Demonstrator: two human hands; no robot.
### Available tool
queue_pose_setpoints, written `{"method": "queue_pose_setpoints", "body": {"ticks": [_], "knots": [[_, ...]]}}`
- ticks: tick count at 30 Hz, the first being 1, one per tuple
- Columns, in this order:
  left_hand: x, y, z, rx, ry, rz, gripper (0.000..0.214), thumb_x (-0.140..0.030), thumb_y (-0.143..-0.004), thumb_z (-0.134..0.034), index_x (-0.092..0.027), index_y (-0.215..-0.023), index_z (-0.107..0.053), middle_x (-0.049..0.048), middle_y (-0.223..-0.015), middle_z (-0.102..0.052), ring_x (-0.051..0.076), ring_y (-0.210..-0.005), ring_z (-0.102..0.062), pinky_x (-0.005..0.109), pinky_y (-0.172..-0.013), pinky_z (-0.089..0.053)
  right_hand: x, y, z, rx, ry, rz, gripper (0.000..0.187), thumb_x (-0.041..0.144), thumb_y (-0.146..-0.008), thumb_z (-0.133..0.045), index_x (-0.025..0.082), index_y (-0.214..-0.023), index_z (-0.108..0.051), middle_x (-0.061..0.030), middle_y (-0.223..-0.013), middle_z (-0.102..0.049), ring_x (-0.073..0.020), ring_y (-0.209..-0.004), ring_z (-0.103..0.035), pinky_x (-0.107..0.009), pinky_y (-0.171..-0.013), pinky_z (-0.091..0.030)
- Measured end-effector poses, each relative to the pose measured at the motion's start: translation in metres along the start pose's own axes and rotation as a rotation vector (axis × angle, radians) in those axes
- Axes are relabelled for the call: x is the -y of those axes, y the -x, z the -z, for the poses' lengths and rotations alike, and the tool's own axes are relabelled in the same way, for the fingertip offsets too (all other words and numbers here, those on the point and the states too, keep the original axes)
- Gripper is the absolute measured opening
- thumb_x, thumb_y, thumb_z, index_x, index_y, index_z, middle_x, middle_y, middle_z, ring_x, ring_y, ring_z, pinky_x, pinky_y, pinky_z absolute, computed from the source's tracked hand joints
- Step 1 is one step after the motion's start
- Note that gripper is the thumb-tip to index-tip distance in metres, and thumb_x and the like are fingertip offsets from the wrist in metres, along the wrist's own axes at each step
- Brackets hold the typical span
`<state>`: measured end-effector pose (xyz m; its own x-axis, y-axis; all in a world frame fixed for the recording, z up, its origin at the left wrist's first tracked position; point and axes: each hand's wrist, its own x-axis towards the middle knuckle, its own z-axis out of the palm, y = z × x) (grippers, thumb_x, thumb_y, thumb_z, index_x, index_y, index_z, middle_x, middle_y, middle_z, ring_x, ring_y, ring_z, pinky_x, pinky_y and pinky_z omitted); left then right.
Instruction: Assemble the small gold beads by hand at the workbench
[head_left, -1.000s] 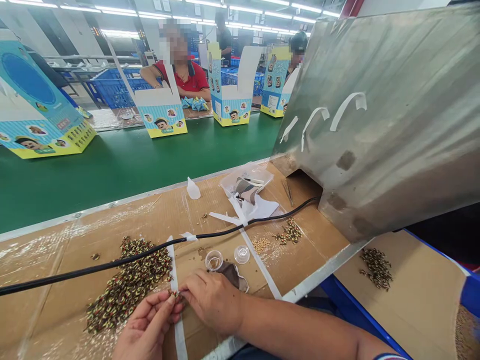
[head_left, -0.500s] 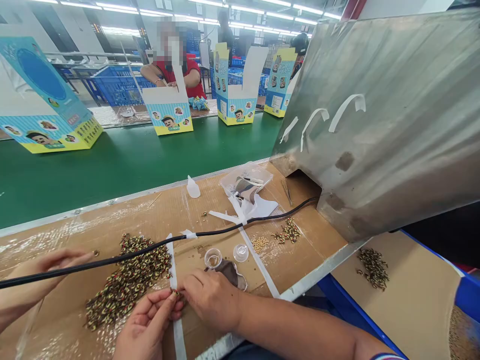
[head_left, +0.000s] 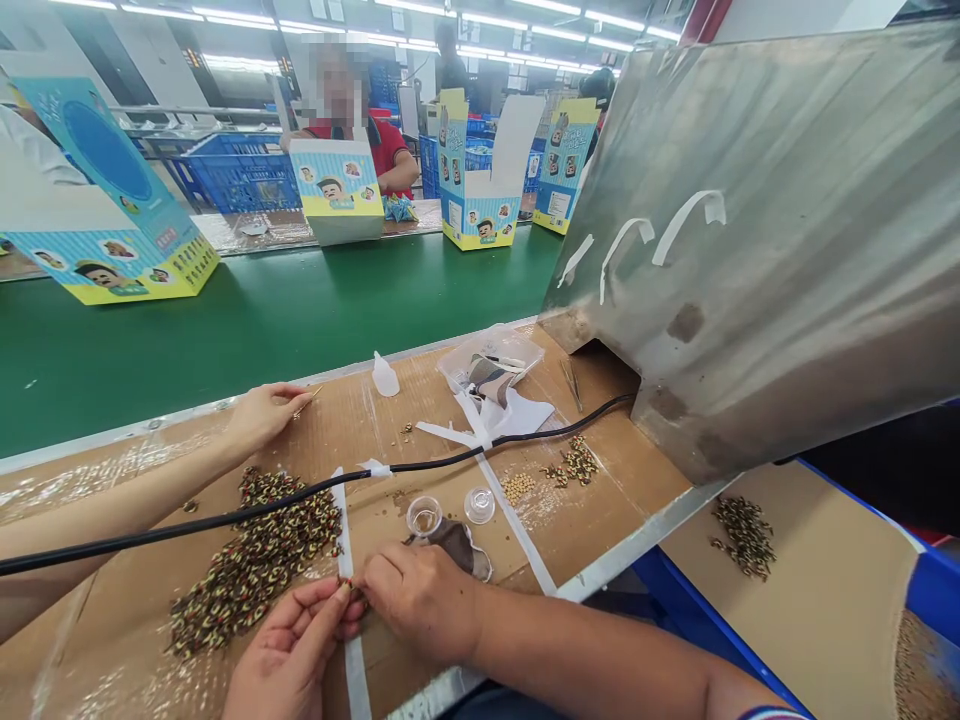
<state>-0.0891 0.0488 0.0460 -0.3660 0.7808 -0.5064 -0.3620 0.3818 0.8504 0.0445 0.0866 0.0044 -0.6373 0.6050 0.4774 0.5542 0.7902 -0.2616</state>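
The left hand [head_left: 289,650] and right hand [head_left: 420,600] pinched a tiny bead [head_left: 349,585] between nearly closed fingertips, just beside a heap of striped beads [head_left: 255,565] on a cardboard worktop [head_left: 337,425].

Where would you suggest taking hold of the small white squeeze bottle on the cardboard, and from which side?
Grip the wider lower body of the white plastic squeeze bottle, coming from the near side. It stands on its base on the cardboard and tapers to a narrow tip, so the base offers the fuller hold, and the green conveyor belt lies behind it.
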Motion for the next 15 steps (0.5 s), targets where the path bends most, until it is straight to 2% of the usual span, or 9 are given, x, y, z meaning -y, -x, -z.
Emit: {"method": "queue_pose_setpoints", "body": {"ticks": [8, 15], "knots": [[-0.0025, 0.0024, 0.0020, 0.013, 0.018, 0.032, 0.043, -0.027, -0.027, -0.093, -0.014, -0.062, -0.071, 0.0047, -0.061, -0.071, 0.014, -0.054, -0.062, 0.020, -0.055, -0.054, -0.0002, 0.0000, -0.0010, 0.037, -0.024, 0.012, 0.011, 0.015, -0.090, -0.048, 0.016, -0.080, -0.051, -0.0031, -0.075, -0.059, -0.0129, -0.060, -0.058, -0.022, -0.048, -0.039], [0.0004, 0.0001, 0.0035, 0.003, 0.045, 0.022, 0.043, -0.028, -0.027, -0.093, -0.016, -0.062, -0.071, 0.0029, -0.060, -0.071, 0.013, -0.054, -0.062, 0.020, -0.055, -0.054, -0.0001, -0.0002, -0.0020, -0.036, -0.067, -0.068, 0.017, 0.022, -0.096, -0.044, 0.015, -0.085, -0.055, -0.0031, -0.075, -0.062, -0.0153, -0.064, -0.060, -0.024, -0.053, -0.043]]}}
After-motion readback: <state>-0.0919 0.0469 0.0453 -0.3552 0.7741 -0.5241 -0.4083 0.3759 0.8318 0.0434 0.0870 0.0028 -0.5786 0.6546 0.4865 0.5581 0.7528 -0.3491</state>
